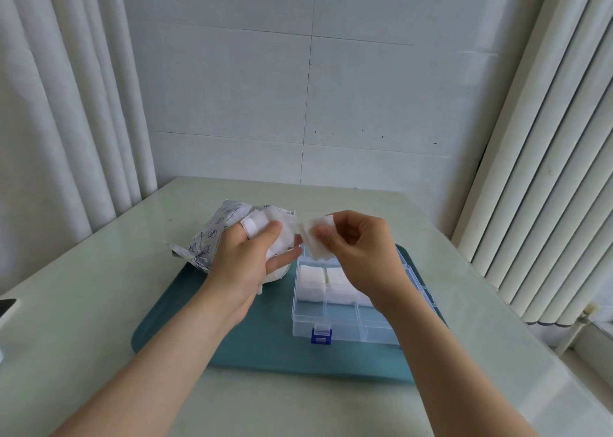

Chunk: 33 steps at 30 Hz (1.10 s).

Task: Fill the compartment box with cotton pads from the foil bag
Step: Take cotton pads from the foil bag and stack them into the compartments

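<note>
Compartment box holds cotton pads in perhaps three compartments

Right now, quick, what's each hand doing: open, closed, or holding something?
Left hand: grips a small stack of white square cotton pads.
Right hand: pinches one thin white cotton pad between thumb and fingers.

The pale green, glossy bench has a rounded far corner at 11 o'clock. A flat teal mat with rounded corners lies directly on it, in the middle and a little toward 4 o'clock. A crumpled silver foil bag with dark blue printing lies at 10 o'clock from the mat, partly on the mat and partly on the bare bench. At 9 o'clock, a dark object is cut off by the edge of the view.
</note>
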{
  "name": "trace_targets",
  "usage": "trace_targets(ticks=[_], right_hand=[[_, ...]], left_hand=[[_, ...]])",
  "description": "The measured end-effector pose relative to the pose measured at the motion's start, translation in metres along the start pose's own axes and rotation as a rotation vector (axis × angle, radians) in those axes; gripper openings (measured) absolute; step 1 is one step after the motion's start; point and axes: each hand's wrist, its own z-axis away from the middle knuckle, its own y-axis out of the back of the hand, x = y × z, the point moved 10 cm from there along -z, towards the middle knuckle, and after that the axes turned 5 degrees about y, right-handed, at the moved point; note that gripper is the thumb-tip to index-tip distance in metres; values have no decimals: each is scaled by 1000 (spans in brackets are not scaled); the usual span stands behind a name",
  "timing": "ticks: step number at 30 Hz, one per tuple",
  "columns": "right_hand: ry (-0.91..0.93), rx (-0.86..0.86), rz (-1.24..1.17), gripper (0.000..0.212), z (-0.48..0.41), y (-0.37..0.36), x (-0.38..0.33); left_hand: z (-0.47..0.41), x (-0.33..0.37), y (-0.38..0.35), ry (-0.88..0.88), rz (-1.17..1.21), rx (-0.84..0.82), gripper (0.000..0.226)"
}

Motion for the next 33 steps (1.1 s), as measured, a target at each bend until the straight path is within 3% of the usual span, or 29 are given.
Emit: trace_targets(ticks=[5,12,20,24,29,33], right_hand=[[-63,-3,-237,13,1,0,2],[-46,33,-211,14,3,0,-3],[-48,78,-167,27,4,-1,-3],[4,60,-90,38,4,-1,-9],[176,-37,118,22,4,-9,-24],[228,-122,273,22,4,-20,-21]], left_hand=[[-1,5,8,-39,-53,65,29],[3,6,-12,-117,-129,-70,21],[2,4,-10,-107,-154,-70,23],[3,2,-15,-92,-132,-116,27],[2,1,-13,-78,-129,-111,24],[0,-1,-8,-54,-169,-92,19]])
